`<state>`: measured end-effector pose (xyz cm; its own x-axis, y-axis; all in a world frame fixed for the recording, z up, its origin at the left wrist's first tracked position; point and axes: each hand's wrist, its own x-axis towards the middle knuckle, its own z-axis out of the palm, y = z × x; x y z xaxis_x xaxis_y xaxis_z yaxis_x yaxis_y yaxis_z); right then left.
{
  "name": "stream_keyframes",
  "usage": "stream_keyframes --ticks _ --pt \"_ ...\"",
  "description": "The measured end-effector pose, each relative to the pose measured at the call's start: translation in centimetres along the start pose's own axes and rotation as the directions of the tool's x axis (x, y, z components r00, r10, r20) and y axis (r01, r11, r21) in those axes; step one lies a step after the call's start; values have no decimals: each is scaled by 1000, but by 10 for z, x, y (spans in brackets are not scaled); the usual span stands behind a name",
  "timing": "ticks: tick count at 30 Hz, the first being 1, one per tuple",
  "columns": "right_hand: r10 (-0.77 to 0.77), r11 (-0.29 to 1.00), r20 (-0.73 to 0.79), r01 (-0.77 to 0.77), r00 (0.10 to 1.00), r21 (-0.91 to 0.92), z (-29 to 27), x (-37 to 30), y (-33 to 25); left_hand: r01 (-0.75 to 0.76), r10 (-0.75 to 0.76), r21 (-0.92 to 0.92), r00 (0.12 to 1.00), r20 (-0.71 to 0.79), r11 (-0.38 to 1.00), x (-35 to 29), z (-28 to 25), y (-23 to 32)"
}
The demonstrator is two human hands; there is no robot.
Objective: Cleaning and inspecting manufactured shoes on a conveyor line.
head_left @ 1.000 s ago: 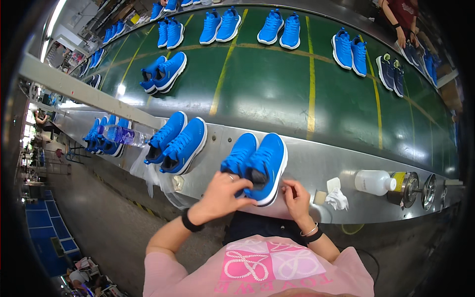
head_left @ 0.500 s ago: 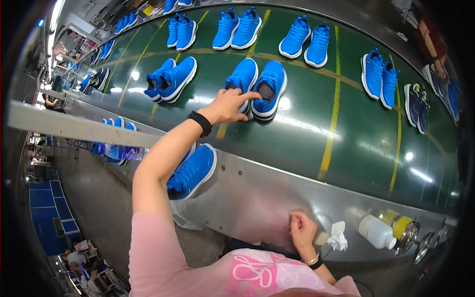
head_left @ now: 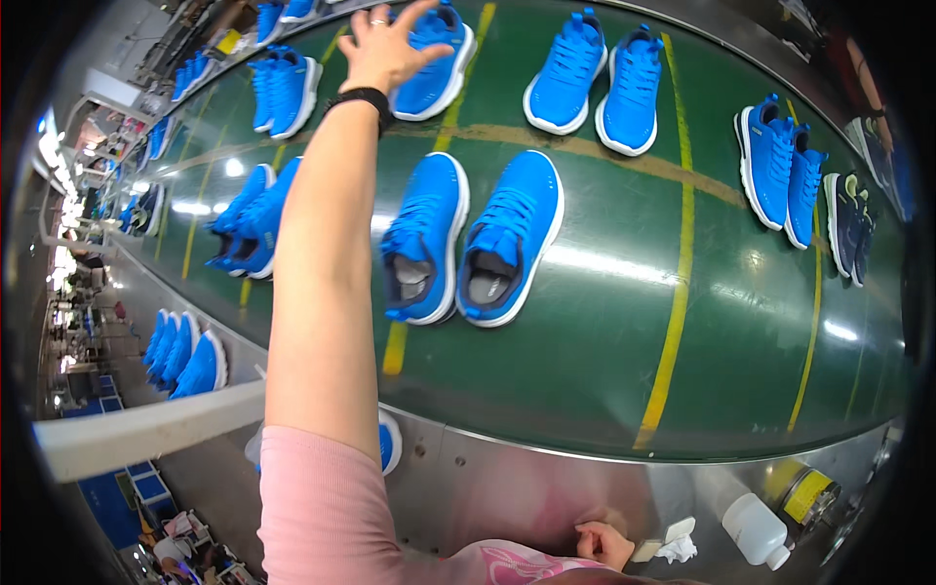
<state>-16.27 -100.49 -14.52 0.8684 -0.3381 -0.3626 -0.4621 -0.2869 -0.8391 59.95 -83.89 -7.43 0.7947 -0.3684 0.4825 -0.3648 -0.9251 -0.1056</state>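
Observation:
My left hand (head_left: 385, 49) reaches to the far row with fingers spread, over a blue sneaker (head_left: 439, 83); whether the fingertips touch it I cannot tell. That pair's other shoe is mostly hidden behind the hand. Nearer to me, a left blue sneaker (head_left: 424, 234) and a right blue sneaker (head_left: 512, 234) stand side by side on the green conveyor belt (head_left: 585, 370), toes pointing away, dark openings facing me. My right hand (head_left: 603, 543) rests low by the metal ledge (head_left: 526, 483), fingers curled in, with nothing visible in them.
Beside my right hand lie a crumpled white tissue (head_left: 678, 549), a white bottle (head_left: 756, 531) and a yellow-labelled can (head_left: 809, 497). My forearm partly hides a blue sneaker (head_left: 389, 444) on the ledge. A pale bar (head_left: 146, 429) crosses at left. More pairs (head_left: 593, 78) stand along the belt.
My left hand has left the near pair and reached forward to the far row. The near pair now stands farther left in view, toes away. My right hand stays low, curled.

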Motion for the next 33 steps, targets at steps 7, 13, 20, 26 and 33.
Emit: stream_keyframes --ticks 7,13,20,26,33 --pt "3 938 604 -212 797 275 -42 -24 65 267 -100 -226 824 558 937 46 14 -22" --pt "18 996 355 -47 935 72 -35 16 -6 273 -246 -44 918 311 961 25 43 2" --pt "-125 990 -174 111 977 -86 -15 28 -38 260 -248 -155 964 96 953 -37 -26 53" --pt "-238 963 -78 225 968 -147 -23 33 -49 56 -93 -247 985 -144 967 -91 -143 41" --pt "-78 973 140 45 987 228 -25 22 -40 -445 427 -632 883 -193 634 -212 -317 99"
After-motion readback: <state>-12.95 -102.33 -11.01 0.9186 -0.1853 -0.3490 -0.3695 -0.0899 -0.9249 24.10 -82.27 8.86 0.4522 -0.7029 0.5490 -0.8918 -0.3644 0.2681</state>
